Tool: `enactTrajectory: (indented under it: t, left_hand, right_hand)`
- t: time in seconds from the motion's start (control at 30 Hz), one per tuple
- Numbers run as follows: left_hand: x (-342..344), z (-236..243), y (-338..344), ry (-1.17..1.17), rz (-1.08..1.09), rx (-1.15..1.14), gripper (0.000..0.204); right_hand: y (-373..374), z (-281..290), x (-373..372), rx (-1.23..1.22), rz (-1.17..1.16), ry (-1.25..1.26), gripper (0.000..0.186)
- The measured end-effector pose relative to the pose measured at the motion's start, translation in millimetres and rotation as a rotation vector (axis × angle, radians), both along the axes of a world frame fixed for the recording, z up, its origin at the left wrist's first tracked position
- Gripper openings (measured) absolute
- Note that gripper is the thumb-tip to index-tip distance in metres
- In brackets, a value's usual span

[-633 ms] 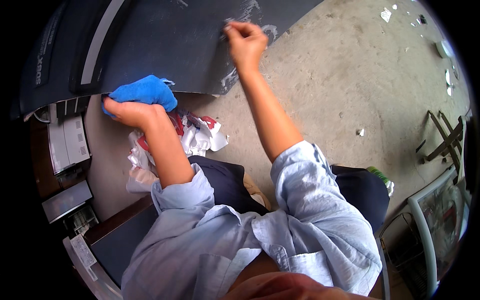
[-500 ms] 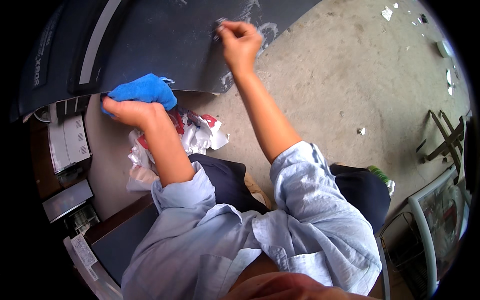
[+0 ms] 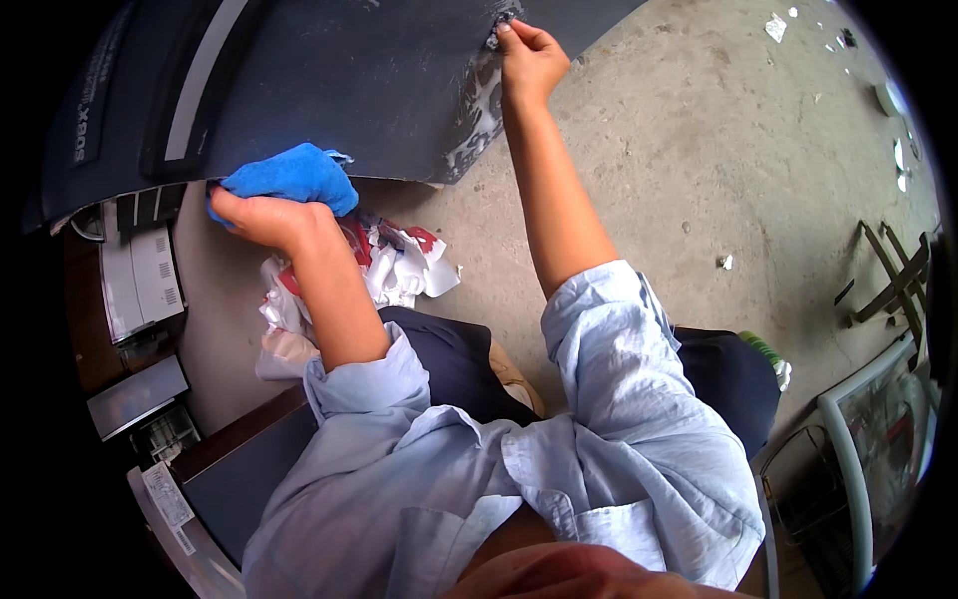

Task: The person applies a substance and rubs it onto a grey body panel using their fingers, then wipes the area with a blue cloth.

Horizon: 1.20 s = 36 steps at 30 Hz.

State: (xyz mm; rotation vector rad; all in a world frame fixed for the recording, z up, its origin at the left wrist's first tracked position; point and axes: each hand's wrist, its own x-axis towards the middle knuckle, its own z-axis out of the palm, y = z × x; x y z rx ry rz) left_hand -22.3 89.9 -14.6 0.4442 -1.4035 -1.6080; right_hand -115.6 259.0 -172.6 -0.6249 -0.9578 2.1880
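Left hand (image 3: 264,218), 10 o'clock: clasping cloth (image 3: 289,177). Right hand (image 3: 534,60), 12: pinching wad (image 3: 502,17). Apparent step: scrubbing residue (image 3: 487,115); next needs firm strokes.

Rough, stained grey concrete floor (image 3: 659,190). On it, lt of ctr: crumpled white-and-red thin sheeting (image 3: 404,280). Upper rt: small, torn silvery-white scraps (image 3: 775,27) & a pale, round-rimmed object (image 3: 888,98). Far rt: dark, slim crossed bars (image 3: 898,280), material unclear.

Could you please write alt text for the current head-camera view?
A person's right hand pinches something small at a dark panel streaked with whitish smears; the left hand holds a blue cloth at the panel's near edge. Crumpled red-and-white wrapping lies on the grey floor.
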Motion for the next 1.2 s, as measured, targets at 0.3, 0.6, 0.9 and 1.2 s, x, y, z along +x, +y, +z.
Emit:
enactTrajectory:
  t: [0.3, 0.6, 0.9, 1.2]
  left_hand:
    - [4, 2, 4, -0.028, 0.027, 0.036, 0.049]
    - [-1, -1, 7, -0.044, -0.006, 0.055, 0.048]
    - [0, 5, 9, -0.058, 0.059, 0.064, 0.046]
    - [3, 8, 10, -0.048, 0.056, 0.025, 0.048]
  right_hand:
    - [-11, 1, 9, 0.094, 0.018, 0.013, 0.007]
    - [-7, -2, 11, 0.239, 0.058, -0.091, 0.008]
    - [-29, 12, 31, 0.242, 0.075, -0.081, 0.009]
    - [-23, 1, 14, 0.24, -0.012, -0.037, 0.006]
